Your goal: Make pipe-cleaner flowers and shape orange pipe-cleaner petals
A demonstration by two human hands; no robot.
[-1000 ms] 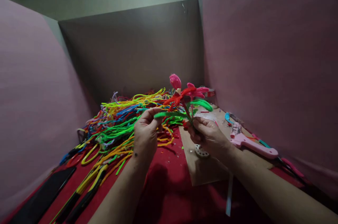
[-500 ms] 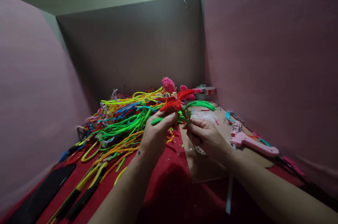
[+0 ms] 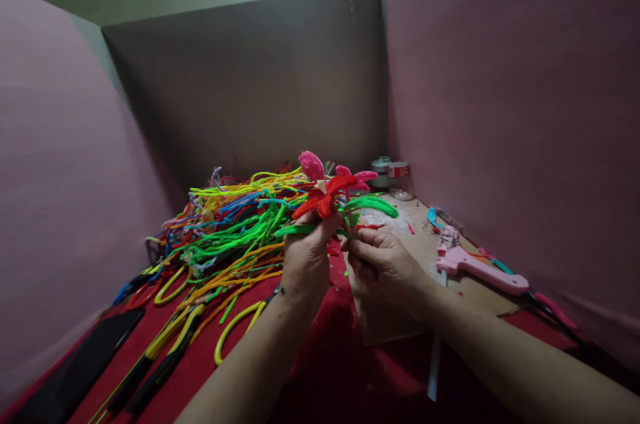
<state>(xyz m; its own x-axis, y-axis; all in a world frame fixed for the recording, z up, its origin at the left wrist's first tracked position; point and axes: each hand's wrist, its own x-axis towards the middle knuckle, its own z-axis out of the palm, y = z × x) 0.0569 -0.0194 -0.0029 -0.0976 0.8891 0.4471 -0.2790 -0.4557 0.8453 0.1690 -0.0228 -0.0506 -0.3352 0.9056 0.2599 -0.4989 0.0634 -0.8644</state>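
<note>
Between my two hands is a pipe-cleaner flower (image 3: 326,201) with red and pink petals, a pale centre and long green leaves. My left hand (image 3: 307,261) is closed around it just below the red petals, thumb pressed against the stem side. One green leaf sticks out to the left past that thumb, another arches to the right. My right hand (image 3: 377,257) pinches the lower stem between thumb and fingers; the stem's end is hidden in the grip. Behind my left hand spreads a large heap of coloured pipe cleaners (image 3: 240,231).
A pink glue gun (image 3: 483,271) with a clear glue stick lies on the cardboard (image 3: 390,321) at the right. Black-and-yellow pliers (image 3: 167,351), yellow-handled scissors (image 3: 233,334) and a dark flat object (image 3: 83,371) lie at the left. A jar (image 3: 381,171) and tape roll (image 3: 399,169) stand behind.
The flower has shifted slightly left and turned a little, with more pink petals showing. My left hand has moved right, uncovering the yellow scissor handle. Both hands keep their grip.
</note>
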